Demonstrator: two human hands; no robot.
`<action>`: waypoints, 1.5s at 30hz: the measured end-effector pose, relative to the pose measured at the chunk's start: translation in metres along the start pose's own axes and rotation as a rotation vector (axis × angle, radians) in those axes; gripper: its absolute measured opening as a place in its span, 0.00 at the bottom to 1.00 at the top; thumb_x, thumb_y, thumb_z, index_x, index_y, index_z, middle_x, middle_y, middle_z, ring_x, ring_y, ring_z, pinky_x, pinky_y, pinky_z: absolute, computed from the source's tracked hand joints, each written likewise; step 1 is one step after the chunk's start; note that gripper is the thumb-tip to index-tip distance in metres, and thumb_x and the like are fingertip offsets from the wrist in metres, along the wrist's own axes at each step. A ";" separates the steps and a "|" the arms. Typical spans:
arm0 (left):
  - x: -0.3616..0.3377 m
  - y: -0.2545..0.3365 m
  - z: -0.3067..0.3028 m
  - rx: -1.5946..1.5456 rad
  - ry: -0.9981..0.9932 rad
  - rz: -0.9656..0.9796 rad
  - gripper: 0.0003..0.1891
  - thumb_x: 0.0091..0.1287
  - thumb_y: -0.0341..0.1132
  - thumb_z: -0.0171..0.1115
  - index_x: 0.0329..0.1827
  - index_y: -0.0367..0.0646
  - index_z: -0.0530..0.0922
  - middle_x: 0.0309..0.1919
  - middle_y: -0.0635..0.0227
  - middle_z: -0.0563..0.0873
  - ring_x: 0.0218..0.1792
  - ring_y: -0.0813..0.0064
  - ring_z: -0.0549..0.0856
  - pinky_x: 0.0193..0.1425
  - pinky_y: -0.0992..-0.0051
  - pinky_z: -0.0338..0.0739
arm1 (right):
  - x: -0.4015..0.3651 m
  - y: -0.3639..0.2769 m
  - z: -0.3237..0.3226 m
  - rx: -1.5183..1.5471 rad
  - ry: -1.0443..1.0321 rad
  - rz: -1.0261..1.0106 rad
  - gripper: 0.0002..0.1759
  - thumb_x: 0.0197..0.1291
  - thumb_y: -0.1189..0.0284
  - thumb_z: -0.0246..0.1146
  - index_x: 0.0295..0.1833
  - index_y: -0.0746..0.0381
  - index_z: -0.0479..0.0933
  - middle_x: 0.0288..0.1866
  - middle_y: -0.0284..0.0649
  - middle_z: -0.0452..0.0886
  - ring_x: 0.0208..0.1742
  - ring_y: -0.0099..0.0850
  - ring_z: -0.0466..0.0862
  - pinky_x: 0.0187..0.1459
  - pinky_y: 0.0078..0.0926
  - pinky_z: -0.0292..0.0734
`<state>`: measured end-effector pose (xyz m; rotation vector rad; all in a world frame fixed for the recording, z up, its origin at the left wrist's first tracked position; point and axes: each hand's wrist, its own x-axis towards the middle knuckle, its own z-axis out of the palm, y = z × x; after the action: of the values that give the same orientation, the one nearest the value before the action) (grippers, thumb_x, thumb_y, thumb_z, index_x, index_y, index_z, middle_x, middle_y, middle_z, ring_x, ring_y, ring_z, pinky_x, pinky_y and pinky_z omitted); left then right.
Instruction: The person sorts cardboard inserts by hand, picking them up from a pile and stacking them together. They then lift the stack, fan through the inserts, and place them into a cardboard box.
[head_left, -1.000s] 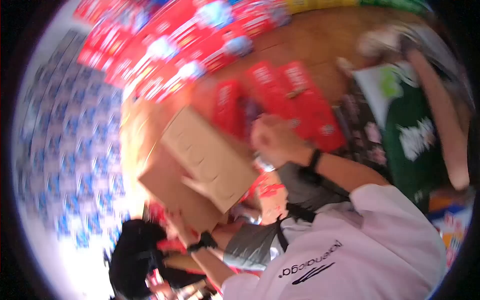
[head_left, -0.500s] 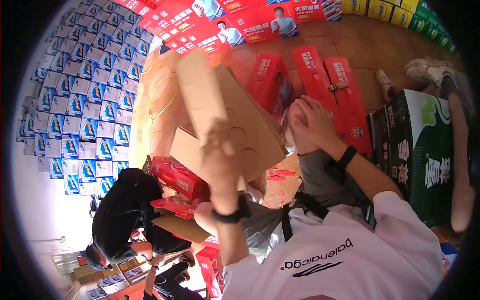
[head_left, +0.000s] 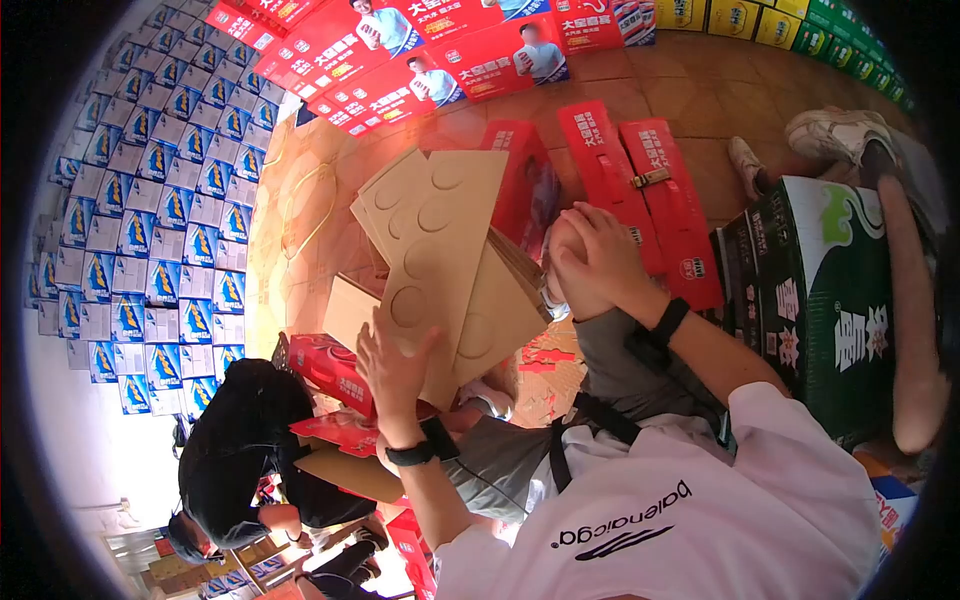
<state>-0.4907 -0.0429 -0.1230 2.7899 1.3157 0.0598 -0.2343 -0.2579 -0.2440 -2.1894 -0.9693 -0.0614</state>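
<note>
My left hand has its fingers spread beside the lower left edge of a brown cardboard sheet with circular cut lines. That sheet rests at an angle on top of several similar cardboard sheets. My right hand lies over my bent knee with its fingers stretched out, holding nothing. A paler cardboard piece sticks out at the left of the pile, close above a red printed carton.
Red cartons stand on the tiled floor ahead. Dark green boxes are at my right, near another person's legs. A person in black bends over at the left. Stacked blue-white boxes line the wall.
The cardboard sheet that my left hand held raised now lies across the pile, with its circles facing up. My left hand has let go and moved lower left. My right hand stays on the knee.
</note>
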 end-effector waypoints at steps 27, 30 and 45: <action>-0.007 -0.075 0.100 -1.490 -0.024 -0.200 0.35 0.63 0.46 0.71 0.74 0.47 0.72 0.71 0.45 0.68 0.70 0.44 0.69 0.72 0.49 0.70 | -0.008 -0.006 0.008 0.011 -0.029 0.053 0.34 0.63 0.54 0.63 0.71 0.60 0.72 0.72 0.50 0.72 0.69 0.52 0.73 0.63 0.54 0.71; -0.001 -0.028 0.090 -1.111 0.005 -0.174 0.38 0.60 0.46 0.74 0.73 0.45 0.72 0.71 0.45 0.69 0.69 0.45 0.70 0.72 0.50 0.71 | -0.009 -0.004 0.021 -0.016 0.061 0.017 0.33 0.63 0.55 0.63 0.69 0.60 0.72 0.71 0.49 0.72 0.67 0.50 0.73 0.60 0.52 0.71; -0.013 -0.125 0.175 -0.455 -0.004 -1.132 0.52 0.42 0.49 0.87 0.70 0.33 0.71 0.68 0.46 0.74 0.68 0.48 0.77 0.69 0.56 0.78 | 0.007 0.008 0.005 0.042 0.165 -0.112 0.24 0.58 0.61 0.66 0.59 0.56 0.80 0.63 0.47 0.80 0.63 0.49 0.80 0.64 0.51 0.74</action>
<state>-0.5846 0.0206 -0.3062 1.4002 2.2751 0.2481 -0.2251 -0.2544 -0.2501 -2.0545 -0.9897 -0.2674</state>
